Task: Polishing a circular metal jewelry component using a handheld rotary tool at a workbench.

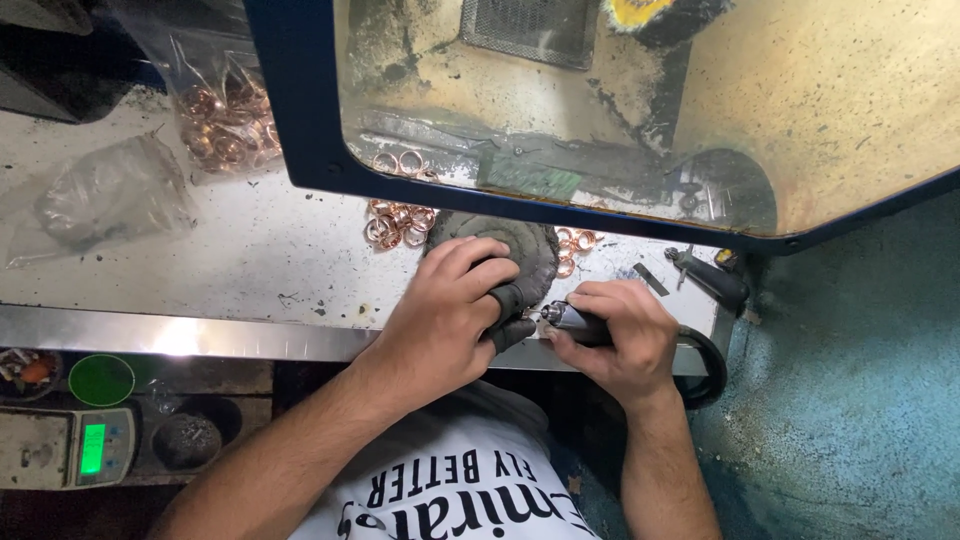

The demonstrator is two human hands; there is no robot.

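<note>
Grubby workshop bench here, a pale worktop (pixel 250 260) with a metal strip along its front edge and a blue-framed dusty window guard (pixel 300 110) hanging over the back of it. Right at the front edge, roughly mid-bench, the left hand (pixel 440 315) is curled up tight, fingertips in dark finger covers pinching something small I honestly can't make out. The right hand (pixel 615 340) is closed around a slim rotary handpiece (pixel 572 322), pen-style. The bit that matters: the handpiece's long axis lies nearly level along the front edge, tip pointing left, straight at the left hand's pinched fingertips, and the two are just about touching. So the pinched piece sits just left of the tool tip, right hand nearest the tool, left hand nearest the piece. Just behind the left hand there's a round dark fuzzy pad (pixel 520 250), with loose copper-coloured rings (pixel 395 222) scattered beside it, and a bag of more rings (pixel 225 120) toward the back left corner.
</note>
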